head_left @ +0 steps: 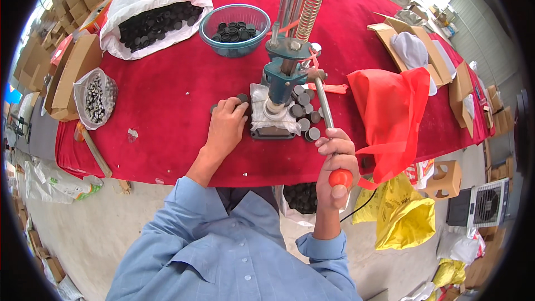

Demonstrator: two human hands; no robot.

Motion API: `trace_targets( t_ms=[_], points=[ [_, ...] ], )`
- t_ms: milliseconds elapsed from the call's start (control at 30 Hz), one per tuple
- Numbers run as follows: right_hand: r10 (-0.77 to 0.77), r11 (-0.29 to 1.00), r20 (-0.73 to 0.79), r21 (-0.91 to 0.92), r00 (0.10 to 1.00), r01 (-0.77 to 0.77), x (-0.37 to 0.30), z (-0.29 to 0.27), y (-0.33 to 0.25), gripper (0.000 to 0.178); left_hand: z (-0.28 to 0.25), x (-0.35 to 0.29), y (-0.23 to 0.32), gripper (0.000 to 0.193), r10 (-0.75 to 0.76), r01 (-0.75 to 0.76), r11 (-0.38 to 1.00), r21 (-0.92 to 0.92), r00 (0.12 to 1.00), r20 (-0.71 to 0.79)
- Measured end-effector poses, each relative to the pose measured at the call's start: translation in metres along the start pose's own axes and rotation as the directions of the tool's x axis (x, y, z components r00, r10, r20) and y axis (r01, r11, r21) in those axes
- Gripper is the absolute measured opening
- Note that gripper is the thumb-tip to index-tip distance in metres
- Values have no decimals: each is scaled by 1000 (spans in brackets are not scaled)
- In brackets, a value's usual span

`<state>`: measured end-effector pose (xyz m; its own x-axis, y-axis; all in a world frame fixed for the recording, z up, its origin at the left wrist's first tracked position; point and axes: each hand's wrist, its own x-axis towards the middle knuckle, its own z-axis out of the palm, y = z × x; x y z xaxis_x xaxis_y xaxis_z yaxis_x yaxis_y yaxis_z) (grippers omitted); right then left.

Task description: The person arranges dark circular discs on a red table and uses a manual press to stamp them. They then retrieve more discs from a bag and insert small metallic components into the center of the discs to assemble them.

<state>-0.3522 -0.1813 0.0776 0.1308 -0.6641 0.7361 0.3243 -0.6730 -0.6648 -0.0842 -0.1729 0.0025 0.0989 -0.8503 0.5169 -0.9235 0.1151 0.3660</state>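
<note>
A green hand press with a steel column and coil spring stands mid-table, its head lowered onto a base padded with white wrap. My right hand is closed round its steel lever, near the red ball knob. Left of the base, my left hand has its fingertips closed on a round black cap. Part of another dark cap shows beside those fingers. Several dark round caps lie loose right of the press. What sits under the press head is hidden.
A teal bowl of black caps and a white sack of dark pieces stand at the back left. A bag of small metallic parts and a hammer lie left. A red bag and open cartons occupy the right.
</note>
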Motion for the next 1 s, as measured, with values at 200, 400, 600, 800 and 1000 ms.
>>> trace_targets(
  t_ms=[200, 400, 600, 800, 1000],
  points=[
    [50, 995, 46, -86, 998, -46, 21, -3, -17, 59, 0, -3, -2, 39, 24, -28, 997, 66, 998, 49],
    [-3, 999, 102, -50, 995, 8, 53, -4, -23, 61, -12, -12, -5, 47, 44, -44, 999, 21, 999, 2],
    [26, 1000, 104, 9, 994, -27, 97, 4, -33, 57, -8, 13, 27, 67, -130, 126, 940, -316, 991, 7],
    [90, 995, 121, 23, 989, -94, 133, 8, -35, 56, 9, 32, 46, 77, -136, 141, 929, -341, 990, 38],
    [74, 995, 80, 60, 994, -79, 123, 10, -29, 56, 22, 41, 49, 77, -116, 112, 931, -347, 993, 9]
  ],
)
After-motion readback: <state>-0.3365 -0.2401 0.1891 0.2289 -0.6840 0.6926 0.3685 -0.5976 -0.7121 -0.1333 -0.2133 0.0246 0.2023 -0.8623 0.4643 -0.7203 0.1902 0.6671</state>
